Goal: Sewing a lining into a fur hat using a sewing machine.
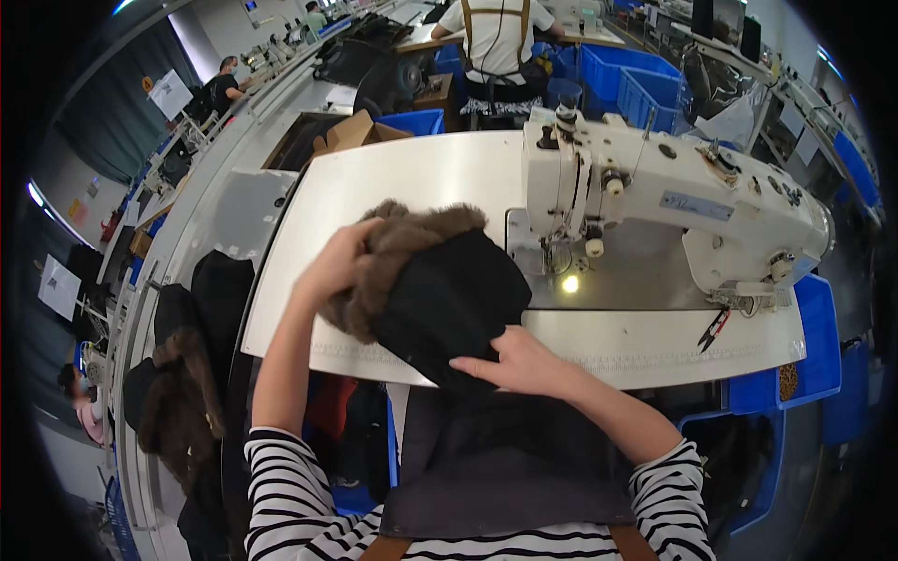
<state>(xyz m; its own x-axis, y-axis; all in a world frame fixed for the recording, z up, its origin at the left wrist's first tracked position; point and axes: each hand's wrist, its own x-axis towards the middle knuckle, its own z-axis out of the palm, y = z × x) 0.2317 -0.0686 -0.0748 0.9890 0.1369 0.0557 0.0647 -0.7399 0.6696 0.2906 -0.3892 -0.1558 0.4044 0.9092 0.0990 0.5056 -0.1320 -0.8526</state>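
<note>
Both hands gripped the black garment (449, 304) — left hand (335, 262) closed on its fur trim (398, 245), right hand (519, 360) pressing flat; it overhung the counter (374, 187) edge and could have slipped.

1. The cloth (458, 299) at the centre of the frame is black, and its fur trim (398, 248) is brown.
2. The sewing machine (673, 201) at the upper right is white, with a small yellow light below its head.
3. The surface (412, 178) is white.
4. The sleeves (290, 496) along the lower edge are striped black and white.
5. The bins (627, 79) at the top right are blue.
6. The scissors (713, 329) at the right have red and black handles.
7. The fur pile (182, 402) at the lower left is dark brown.
</note>
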